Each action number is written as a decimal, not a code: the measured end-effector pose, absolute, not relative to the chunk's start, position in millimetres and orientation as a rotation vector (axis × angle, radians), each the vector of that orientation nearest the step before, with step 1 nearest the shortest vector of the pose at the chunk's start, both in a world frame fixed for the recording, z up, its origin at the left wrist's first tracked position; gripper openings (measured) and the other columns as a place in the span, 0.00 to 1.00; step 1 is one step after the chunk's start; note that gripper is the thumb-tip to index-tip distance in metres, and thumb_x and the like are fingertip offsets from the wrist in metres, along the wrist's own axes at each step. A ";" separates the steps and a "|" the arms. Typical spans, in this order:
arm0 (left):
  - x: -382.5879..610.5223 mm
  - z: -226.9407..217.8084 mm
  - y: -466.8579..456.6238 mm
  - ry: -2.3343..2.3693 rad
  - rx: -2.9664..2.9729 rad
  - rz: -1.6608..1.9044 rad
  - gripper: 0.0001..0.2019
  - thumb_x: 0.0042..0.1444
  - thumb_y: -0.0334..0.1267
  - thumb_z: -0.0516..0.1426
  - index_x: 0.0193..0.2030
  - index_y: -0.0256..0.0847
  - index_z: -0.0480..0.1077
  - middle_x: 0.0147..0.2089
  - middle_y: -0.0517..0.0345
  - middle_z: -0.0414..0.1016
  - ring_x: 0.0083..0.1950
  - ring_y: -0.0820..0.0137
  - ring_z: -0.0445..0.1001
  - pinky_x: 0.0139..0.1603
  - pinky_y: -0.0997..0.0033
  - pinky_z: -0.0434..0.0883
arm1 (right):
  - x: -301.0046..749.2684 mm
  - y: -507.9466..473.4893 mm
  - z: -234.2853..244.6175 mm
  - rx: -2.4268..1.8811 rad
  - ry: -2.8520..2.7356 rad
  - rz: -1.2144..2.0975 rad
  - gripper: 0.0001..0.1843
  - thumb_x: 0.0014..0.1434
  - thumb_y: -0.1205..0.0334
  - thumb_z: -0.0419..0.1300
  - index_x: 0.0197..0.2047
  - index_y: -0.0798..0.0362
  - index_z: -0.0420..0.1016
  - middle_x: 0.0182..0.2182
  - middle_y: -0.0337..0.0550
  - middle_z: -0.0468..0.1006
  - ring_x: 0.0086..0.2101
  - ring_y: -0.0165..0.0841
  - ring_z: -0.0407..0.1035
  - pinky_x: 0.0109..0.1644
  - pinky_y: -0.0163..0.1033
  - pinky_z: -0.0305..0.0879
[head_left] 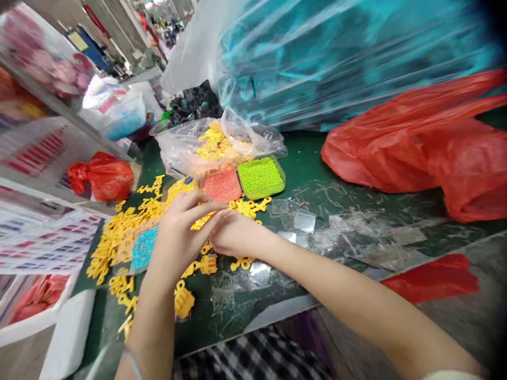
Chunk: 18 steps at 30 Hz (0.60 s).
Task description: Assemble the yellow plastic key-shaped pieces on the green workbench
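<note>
My left hand and my right hand meet above a green table. The left fingers reach across to the right hand and press together with the thumb; what lies between them is hidden. My right hand is curled in, its fingertips covered by the left. Around and under them lie many small yellow plastic pieces, some with ring-shaped ends. Shallow trays of tiny beads stand close by: blue beads left of my left wrist, coral-red beads and lime-green beads beyond the hands, and yellow beads behind the left knuckles.
A clear plastic bag holding yellow pieces sits behind the trays. Large wrapped turquoise goods rise at the back. Red plastic bags lie on the right. Clear film scraps litter the right side; white crates stand left.
</note>
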<state>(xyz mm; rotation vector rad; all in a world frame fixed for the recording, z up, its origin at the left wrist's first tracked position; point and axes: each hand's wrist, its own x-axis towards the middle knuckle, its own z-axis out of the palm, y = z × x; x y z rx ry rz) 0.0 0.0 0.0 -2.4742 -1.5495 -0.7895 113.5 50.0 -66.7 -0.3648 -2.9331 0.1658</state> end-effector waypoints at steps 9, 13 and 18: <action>-61.7 -77.7 -86.9 -2.031 -2.432 -0.950 0.10 0.62 0.43 0.57 0.37 0.44 0.79 0.32 0.56 0.75 0.36 0.68 0.72 0.36 0.70 0.69 | 123.0 26.1 -43.3 -0.343 -3.074 0.410 0.12 0.59 0.60 0.56 0.36 0.56 0.80 0.28 0.48 0.81 0.27 0.35 0.70 0.27 0.39 0.49; -65.0 -93.3 -91.6 -1.973 -2.461 -0.925 0.09 0.62 0.42 0.57 0.38 0.45 0.78 0.34 0.57 0.74 0.37 0.68 0.72 0.38 0.68 0.69 | 119.8 19.9 -44.9 -0.298 -3.129 0.399 0.12 0.59 0.61 0.56 0.35 0.56 0.80 0.28 0.49 0.81 0.29 0.36 0.71 0.27 0.40 0.48; -66.4 -98.7 -90.5 -1.893 -2.490 -0.874 0.09 0.63 0.42 0.56 0.40 0.48 0.79 0.37 0.57 0.73 0.38 0.68 0.70 0.38 0.67 0.66 | 117.5 16.8 -49.5 -0.304 -3.172 0.333 0.13 0.61 0.61 0.56 0.34 0.58 0.79 0.28 0.50 0.81 0.30 0.37 0.72 0.29 0.41 0.49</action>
